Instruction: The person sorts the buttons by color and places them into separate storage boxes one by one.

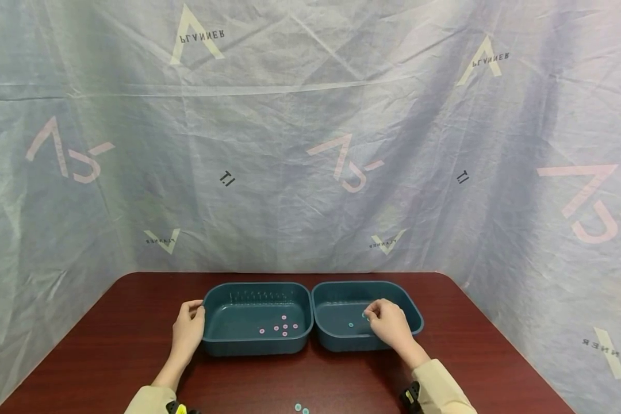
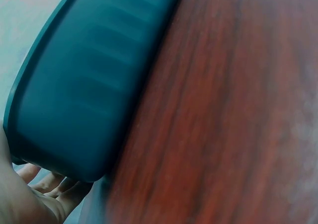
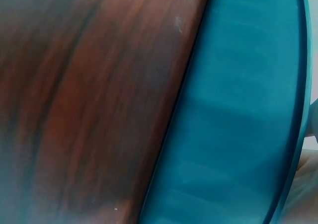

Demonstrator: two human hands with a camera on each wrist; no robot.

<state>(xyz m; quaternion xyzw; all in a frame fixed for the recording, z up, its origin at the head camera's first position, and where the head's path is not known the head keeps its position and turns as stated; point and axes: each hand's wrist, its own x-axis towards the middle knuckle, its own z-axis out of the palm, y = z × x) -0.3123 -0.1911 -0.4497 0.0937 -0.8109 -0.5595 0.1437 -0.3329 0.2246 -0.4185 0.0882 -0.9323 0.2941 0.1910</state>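
Note:
Two dark teal plastic bins stand side by side on the table. At the outer end of the left bin [image 1: 253, 347], my left hand [image 1: 187, 333] grips the rim. The left wrist view shows its fingers [image 2: 64, 191] bent round that end wall. Several pink buttons [image 1: 284, 326] lie on the left bin's floor. My right hand [image 1: 390, 325] is over the right bin [image 1: 341, 343], thumb and forefinger pinched together at a light blue button [image 1: 364, 315]. Another blue button [image 1: 351, 325] lies on that bin's floor. In the right wrist view the bin wall mostly hides this hand.
Two light blue buttons [image 1: 302, 409] lie on the reddish-brown wooden table [image 1: 341, 382] near its front, at the bottom of the head view. A grey printed cloth [image 1: 290, 218] hangs behind the table and along both sides.

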